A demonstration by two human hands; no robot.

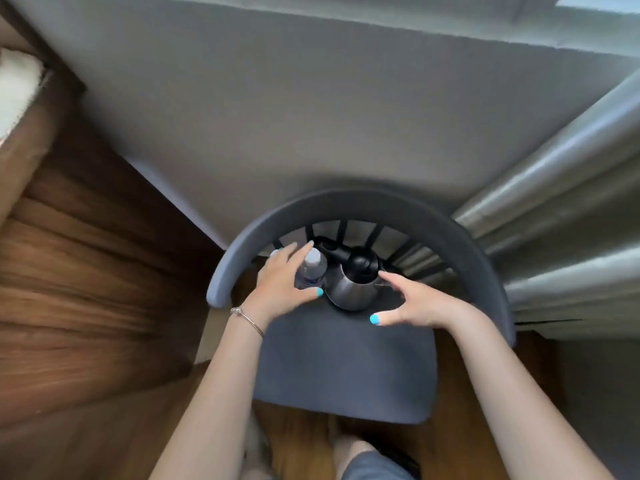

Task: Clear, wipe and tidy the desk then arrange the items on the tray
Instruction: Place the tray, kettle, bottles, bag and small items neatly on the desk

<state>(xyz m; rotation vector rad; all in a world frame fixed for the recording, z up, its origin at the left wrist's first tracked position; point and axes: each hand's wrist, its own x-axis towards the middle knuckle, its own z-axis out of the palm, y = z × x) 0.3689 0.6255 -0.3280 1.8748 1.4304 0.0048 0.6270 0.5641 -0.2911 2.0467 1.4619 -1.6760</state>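
Note:
A clear plastic water bottle [311, 270] with a white cap stands on the grey seat of a chair [346, 358]. My left hand [282, 289] wraps round it, thumb in front and fingers behind. Right beside the bottle stands a steel kettle [353, 289] with a black lid and handle. My right hand [415, 303] hovers open at the kettle's right side, fingers spread, fingertips close to its body; contact is not clear.
The chair's curved grey backrest [363, 202] with black spindles rings the two items. A grey wall rises behind it, grey curtains [554, 202] hang at the right, and brown wooden flooring [86, 271] lies at the left and below.

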